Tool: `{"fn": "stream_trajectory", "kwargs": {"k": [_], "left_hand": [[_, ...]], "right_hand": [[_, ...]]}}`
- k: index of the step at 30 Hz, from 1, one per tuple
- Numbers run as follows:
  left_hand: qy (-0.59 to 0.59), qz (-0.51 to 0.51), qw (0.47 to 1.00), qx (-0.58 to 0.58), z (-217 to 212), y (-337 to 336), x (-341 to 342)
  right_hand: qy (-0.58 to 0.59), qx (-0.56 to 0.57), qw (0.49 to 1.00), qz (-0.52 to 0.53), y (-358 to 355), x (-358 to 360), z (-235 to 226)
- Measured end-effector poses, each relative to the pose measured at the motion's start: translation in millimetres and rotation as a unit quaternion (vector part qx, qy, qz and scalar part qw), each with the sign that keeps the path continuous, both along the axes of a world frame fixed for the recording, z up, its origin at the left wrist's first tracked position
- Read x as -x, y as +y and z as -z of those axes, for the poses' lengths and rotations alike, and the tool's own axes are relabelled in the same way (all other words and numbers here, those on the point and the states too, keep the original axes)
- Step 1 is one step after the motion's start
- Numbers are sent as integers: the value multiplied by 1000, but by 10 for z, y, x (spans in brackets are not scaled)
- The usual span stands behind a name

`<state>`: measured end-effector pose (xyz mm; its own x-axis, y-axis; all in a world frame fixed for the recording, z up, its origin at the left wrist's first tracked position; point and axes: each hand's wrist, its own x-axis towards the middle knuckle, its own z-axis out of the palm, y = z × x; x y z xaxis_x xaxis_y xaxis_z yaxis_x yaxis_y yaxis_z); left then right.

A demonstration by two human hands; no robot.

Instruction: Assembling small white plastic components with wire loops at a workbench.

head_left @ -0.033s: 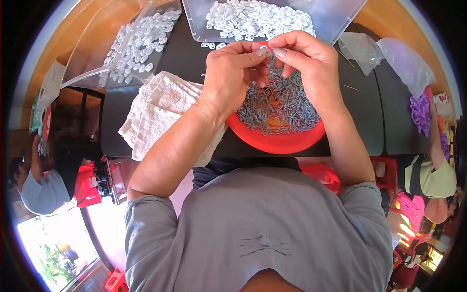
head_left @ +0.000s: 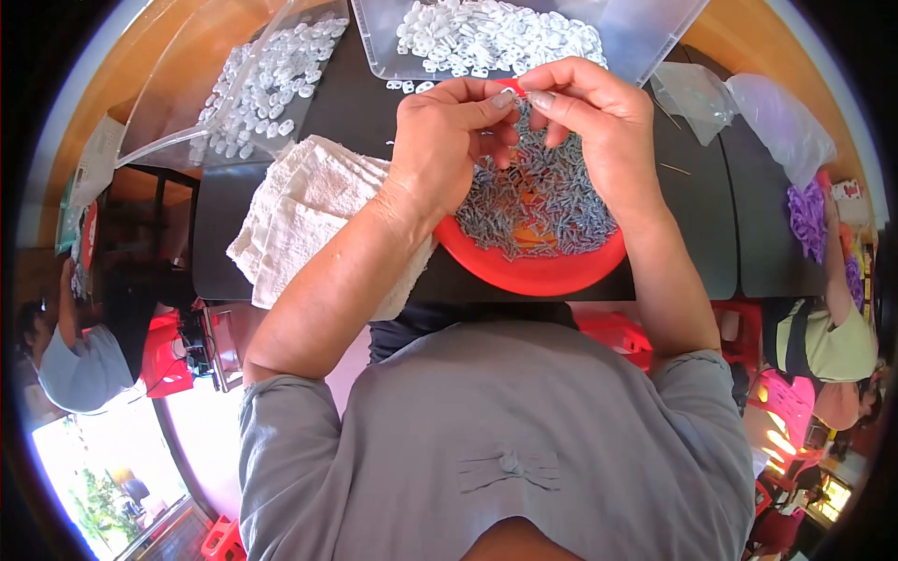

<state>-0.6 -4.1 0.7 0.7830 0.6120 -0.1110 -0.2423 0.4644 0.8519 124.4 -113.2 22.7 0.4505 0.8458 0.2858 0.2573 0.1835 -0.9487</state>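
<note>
**Fingertips pinched together over the red bowl**

You are bringing both sets of fingertips together just above the pile. Your left hand (head_left: 440,154) is closing thumb and forefinger on something very small, and your right hand (head_left: 599,126) is pinching in against it from the other side, nails almost touching. What sits between them is too small to make out; it may be one of the small grey pieces, perhaps with a white one, but I cannot tell.

Directly under your fingers the red bowl (head_left: 543,271) is lying at the near edge of the dark table (head_left: 355,103), and it is holding a heap of small grey metal pieces (head_left: 543,201). Judging by that heap, most of the work is still waiting.

Further out, a clear tray of white plastic pieces (head_left: 496,37) is sitting just beyond your hands, with a few strays on the table beside it. A second clear tray (head_left: 262,84) with more white pieces is lying to your left, and a folded white towel (head_left: 309,210) is resting under your left forearm.
</note>
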Motion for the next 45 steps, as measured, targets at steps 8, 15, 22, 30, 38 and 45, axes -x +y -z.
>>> {"fn": "stream_trajectory", "kwargs": {"k": [8, 15, 22, 30, 38, 45], "left_hand": [[24, -2, 997, -69, 5, -11, 17], [55, 12, 994, -94, -33, -49, 37], [43, 1, 997, -68, -22, -80, 33], [41, -18, 997, -59, 21, -146, 39], [14, -46, 999, 12, 28, -85, 19], [27, -42, 999, -7, 43, -63, 5]], "right_hand": [[-158, -17, 987, 23, 27, -76, 74], [-205, -38, 977, 41, 18, -30, 55], [-222, -72, 972, 39, 45, -7, 112], [-272, -130, 952, 47, 72, 138, 173], [-280, -106, 953, 52, 117, 45, 164], [-453, -67, 886, 70, 54, -26, 67]]}}
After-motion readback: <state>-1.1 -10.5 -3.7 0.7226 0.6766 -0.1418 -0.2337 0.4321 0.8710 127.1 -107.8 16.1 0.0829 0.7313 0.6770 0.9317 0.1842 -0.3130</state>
